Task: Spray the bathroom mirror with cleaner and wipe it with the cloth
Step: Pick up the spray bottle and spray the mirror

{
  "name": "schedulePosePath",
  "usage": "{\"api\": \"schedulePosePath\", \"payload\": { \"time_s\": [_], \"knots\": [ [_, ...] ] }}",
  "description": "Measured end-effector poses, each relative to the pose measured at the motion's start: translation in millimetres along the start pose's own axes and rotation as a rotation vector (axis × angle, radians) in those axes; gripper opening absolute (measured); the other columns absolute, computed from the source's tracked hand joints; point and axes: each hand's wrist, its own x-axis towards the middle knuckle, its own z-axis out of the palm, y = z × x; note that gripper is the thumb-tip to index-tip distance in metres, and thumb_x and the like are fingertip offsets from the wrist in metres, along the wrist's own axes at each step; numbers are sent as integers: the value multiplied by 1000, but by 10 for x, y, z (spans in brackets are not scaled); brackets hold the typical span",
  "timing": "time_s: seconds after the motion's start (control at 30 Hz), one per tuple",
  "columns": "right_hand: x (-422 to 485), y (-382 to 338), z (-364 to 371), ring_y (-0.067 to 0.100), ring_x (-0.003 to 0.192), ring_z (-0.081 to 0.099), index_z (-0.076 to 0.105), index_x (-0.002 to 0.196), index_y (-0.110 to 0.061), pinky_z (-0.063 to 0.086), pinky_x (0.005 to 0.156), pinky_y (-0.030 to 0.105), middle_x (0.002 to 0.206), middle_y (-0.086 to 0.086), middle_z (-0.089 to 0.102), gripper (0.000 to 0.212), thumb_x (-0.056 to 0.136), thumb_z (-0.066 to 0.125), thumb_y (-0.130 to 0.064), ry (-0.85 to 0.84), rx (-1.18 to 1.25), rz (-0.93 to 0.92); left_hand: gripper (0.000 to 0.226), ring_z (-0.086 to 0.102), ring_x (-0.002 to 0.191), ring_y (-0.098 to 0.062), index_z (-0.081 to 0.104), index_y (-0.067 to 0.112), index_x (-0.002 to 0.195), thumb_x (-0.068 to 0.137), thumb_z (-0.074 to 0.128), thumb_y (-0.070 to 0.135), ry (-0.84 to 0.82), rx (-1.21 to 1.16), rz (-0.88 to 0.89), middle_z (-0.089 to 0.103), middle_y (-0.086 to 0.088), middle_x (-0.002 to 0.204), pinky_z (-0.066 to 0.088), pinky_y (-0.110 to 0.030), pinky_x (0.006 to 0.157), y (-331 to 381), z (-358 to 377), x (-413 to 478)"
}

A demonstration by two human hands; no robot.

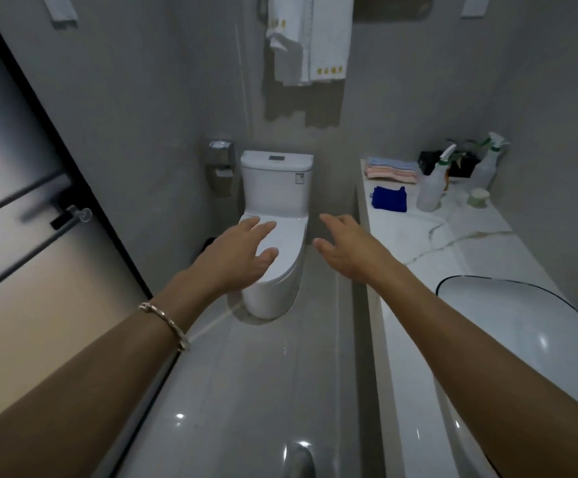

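A white spray bottle (432, 188) with a green collar stands on the marble counter (460, 257) at the right. A folded blue cloth (389, 199) lies on the counter just left of it. Behind the bottle, at the wall, I see what looks like its reflection (487, 163), so the mirror seems to run along the right edge. My left hand (242, 253) is stretched forward with fingers spread, in front of the toilet, holding nothing. My right hand (346, 246) reaches forward beside the counter's near-left edge, fingers relaxed and empty, well short of the cloth.
A white toilet (274, 188) stands straight ahead against the wall, with towels (310, 39) hanging above it. Folded pink and blue towels (392, 170) and a small round jar (479, 196) sit on the counter. A basin (522, 326) lies at the right. A glass door (22, 201) is at the left.
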Motion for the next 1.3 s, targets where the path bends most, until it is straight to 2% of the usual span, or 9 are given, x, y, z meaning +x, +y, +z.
{"api": "schedulePosePath", "payload": {
  "time_s": [0.23, 0.43, 0.57, 0.7, 0.87, 1.0, 1.2, 1.3],
  "knots": [
    [1245, 361, -147, 26, 134, 37, 18, 151, -22, 38, 102, 41, 155, 6, 22, 58, 100, 40, -40, 51, 28, -27, 57, 19, 142, -19, 23, 31, 147, 95, 43, 44, 14, 21, 10, 16, 2, 156, 24, -42, 114, -174, -11, 1320],
    [2063, 699, -503, 26, 130, 40, 23, 148, -23, 41, 98, 41, 152, 5, 26, 55, 99, 41, -39, 64, 12, 36, 57, 19, 142, -19, 23, 26, 147, 96, 43, 40, 25, -13, 75, 19, -1, 156, 21, -38, 115, -68, -23, 2381],
    [2423, 983, -573, 26, 132, 40, 21, 149, -26, 41, 101, 43, 153, 5, 26, 56, 99, 42, -40, 77, -18, 101, 56, 20, 141, -20, 22, 27, 147, 97, 42, 40, -22, -26, 138, 18, -2, 156, 21, -39, 113, 56, 86, 2984],
    [2673, 1314, -668, 26, 131, 40, 22, 149, -24, 42, 100, 43, 154, 6, 25, 56, 99, 41, -41, 99, -53, 216, 57, 20, 142, -21, 21, 29, 147, 96, 43, 41, -72, -40, 271, 17, -1, 156, 23, -43, 114, 273, 235, 3639],
    [2899, 1656, -1069, 28, 126, 44, 29, 145, -22, 43, 98, 45, 149, 6, 32, 51, 98, 41, -39, 232, -126, 431, 56, 22, 141, -20, 23, 27, 147, 96, 44, 37, -105, -98, 524, 20, -2, 155, 22, -37, 113, 619, 207, 4416],
    [2969, 1803, -1347, 28, 128, 44, 32, 144, -23, 41, 101, 43, 148, 7, 32, 50, 98, 40, -41, 334, -139, 572, 55, 23, 140, -22, 21, 31, 147, 97, 41, 40, -122, -114, 660, 17, -1, 156, 24, -41, 111, 951, 119, 4984],
    [2895, 2032, -1600, 28, 130, 41, 25, 148, -22, 37, 102, 40, 150, 7, 31, 55, 99, 40, -40, 385, -188, 780, 56, 21, 141, -19, 23, 30, 147, 96, 42, 42, -120, -178, 910, 18, 1, 156, 25, -40, 113, 1510, 191, 5347],
    [2909, 2191, -1702, 28, 130, 41, 25, 148, -22, 37, 102, 41, 151, 7, 31, 55, 99, 40, -41, 402, -201, 842, 57, 19, 142, -17, 21, 33, 147, 95, 40, 46, -162, -176, 953, 16, 3, 156, 25, -39, 112, 1666, 356, 5513]
  ]
}}
